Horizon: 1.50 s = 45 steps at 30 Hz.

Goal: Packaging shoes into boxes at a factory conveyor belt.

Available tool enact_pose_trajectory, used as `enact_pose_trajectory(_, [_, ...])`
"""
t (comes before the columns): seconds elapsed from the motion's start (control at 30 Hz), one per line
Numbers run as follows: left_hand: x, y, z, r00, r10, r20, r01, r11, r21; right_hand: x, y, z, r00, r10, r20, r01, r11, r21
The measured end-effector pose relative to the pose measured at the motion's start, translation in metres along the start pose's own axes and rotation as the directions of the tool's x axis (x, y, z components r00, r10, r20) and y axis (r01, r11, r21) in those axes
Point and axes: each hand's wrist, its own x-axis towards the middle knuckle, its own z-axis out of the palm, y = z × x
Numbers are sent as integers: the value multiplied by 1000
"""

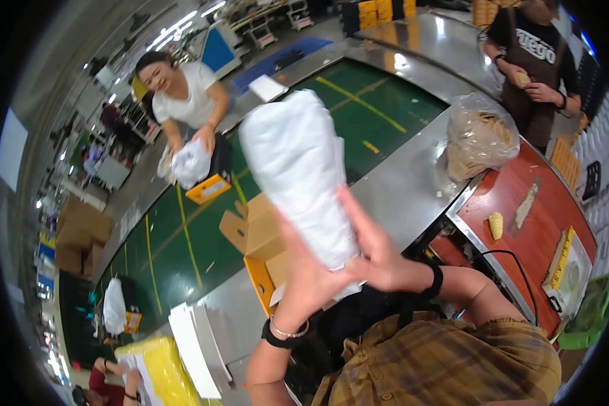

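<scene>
Leaning up and away from the person, a white-wrapped bundle (294,155) was held aloft before the bench (409,199), its long axis running from a narrow end near the wrists to a broad end at upper left. The left hand (308,274) and right hand (380,260) gripped its lower part, fingers blurred. Its inside was hidden; it partly covered an open orange box (258,284).

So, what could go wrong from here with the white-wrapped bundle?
The left hand and right hand hold the white-wrapped bundle toward its narrower lower end, so its broad, unsupported top might tip. The creased wrapping could slide in the grip. The raised flap of the open orange carton might snag it if lowered there.
</scene>
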Motion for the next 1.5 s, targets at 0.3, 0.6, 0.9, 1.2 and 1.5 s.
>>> enact_pose_trajectory(0.3, [-46, -65, -116, 986, -139, -94, 153, 975, 162, -30, 107, 56, 866, 310, 392, 129, 619, -774])
enact_pose_trajectory(0.6, [-61, -159, -37, 807, -101, 582, -336, 732, 592, -52, 152, 56, 766, 246, 594, 393, 553, -735])
enact_pose_trajectory(0.9, [-80, -171, -44, 872, -47, 487, -247, 817, 521, -53, 176, 59, 712, 232, 662, 383, 662, -644])
enact_pose_trajectory(1.2, [-81, -174, -52, 867, -94, 490, -248, 771, 587, -37, 183, 50, 622, 512, 593, -228, 843, -488])
enact_pose_trajectory(1.5, [-82, -176, -35, 826, -161, 540, -180, 832, 524, -25, 153, 15, 737, 216, 641, 581, 282, -763])
